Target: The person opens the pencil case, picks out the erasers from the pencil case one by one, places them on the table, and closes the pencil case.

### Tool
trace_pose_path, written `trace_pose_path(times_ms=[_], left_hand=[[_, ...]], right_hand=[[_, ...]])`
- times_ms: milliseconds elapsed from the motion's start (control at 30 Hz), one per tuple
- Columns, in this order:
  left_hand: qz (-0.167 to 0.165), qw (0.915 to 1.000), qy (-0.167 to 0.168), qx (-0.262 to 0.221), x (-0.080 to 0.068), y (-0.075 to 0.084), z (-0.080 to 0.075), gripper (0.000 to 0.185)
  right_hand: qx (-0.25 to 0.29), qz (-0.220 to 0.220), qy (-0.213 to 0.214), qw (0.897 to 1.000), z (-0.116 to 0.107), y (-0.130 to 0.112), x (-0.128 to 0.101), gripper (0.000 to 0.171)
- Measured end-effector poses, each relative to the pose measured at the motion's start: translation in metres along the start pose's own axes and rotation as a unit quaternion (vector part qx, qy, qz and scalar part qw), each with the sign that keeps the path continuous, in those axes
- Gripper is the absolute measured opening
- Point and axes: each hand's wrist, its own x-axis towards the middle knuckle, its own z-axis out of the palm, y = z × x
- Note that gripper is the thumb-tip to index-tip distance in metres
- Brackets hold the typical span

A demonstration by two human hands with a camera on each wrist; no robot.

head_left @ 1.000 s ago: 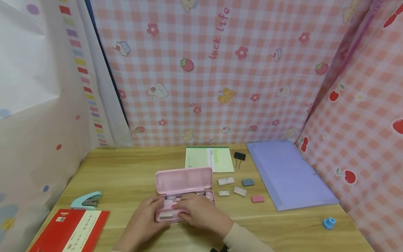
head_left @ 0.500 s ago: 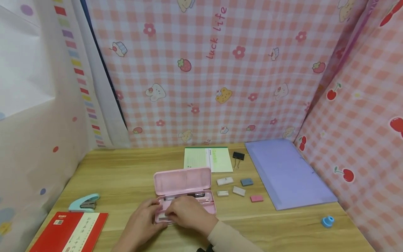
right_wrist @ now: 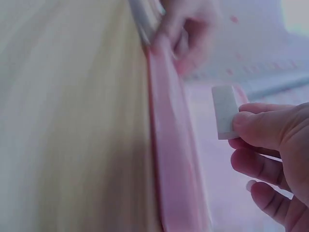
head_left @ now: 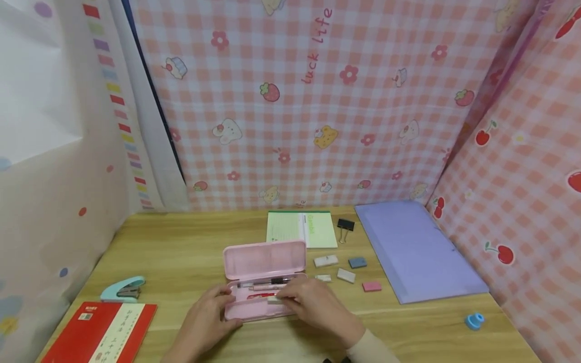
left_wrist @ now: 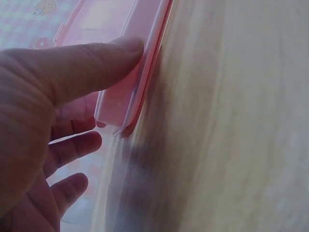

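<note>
A pink pencil case (head_left: 265, 259) lies on the table with its lid tipped back. At its left end my left hand (head_left: 206, 315) grips the case, thumb (left_wrist: 96, 65) on the front wall and fingers behind the corner. My right hand (head_left: 317, 307) pinches a white eraser (right_wrist: 224, 112) between thumb and fingers, over the right part of the case. Inside the case are a black pen (head_left: 278, 281) and a red pen (head_left: 259, 296). The right hand covers the case's right end in the head view.
Right of the case lie several erasers, among them a blue one (head_left: 357, 262) and a pink one (head_left: 371, 287). Behind are a green notepad (head_left: 290, 227), a binder clip (head_left: 346, 225) and a purple folder (head_left: 417, 252). A stapler (head_left: 122, 290) and red book (head_left: 74, 327) are at left.
My right hand dipped into the case's front left compartment, then moved right with the white eraser, which lay there earlier. The left hand keeps its place on the case.
</note>
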Motion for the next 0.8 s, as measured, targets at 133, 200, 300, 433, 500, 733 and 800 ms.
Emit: trace_pose_path(times_ms=[133, 200, 300, 433, 500, 733, 800], left_hand=[[-0.008, 1.0, -0.004, 0.001, 0.002, 0.002, -0.003, 0.053], [-0.009, 1.0, -0.004, 0.001, 0.002, 0.003, -0.003, 0.053], [-0.011, 0.9999, -0.008, -0.002, 0.001, 0.004, -0.002, 0.053], [-0.011, 0.9999, -0.01, -0.003, 0.0, 0.004, -0.001, 0.052], [-0.011, 0.9999, -0.011, -0.006, 0.0, 0.004, -0.001, 0.053], [-0.016, 0.9998, -0.014, -0.004, 0.001, 0.004, -0.001, 0.053], [-0.016, 0.9998, -0.011, -0.003, 0.001, 0.003, -0.001, 0.052]], right_hand=[[0.022, 0.069, 0.006, 0.997, -0.021, 0.035, -0.033, 0.015], [0.016, 0.105, -0.005, 0.994, -0.028, 0.05, -0.046, 0.015], [-0.001, 0.151, -0.031, 0.988, -0.032, 0.066, -0.064, 0.014], [-0.014, 0.17, -0.048, 0.984, -0.033, 0.077, -0.075, 0.012], [-0.018, 0.171, -0.046, 0.984, -0.032, 0.08, -0.077, 0.012], [-0.041, 0.175, -0.04, 0.983, -0.028, 0.079, -0.075, 0.017], [-0.041, 0.164, -0.041, 0.985, -0.025, 0.079, -0.073, 0.02]])
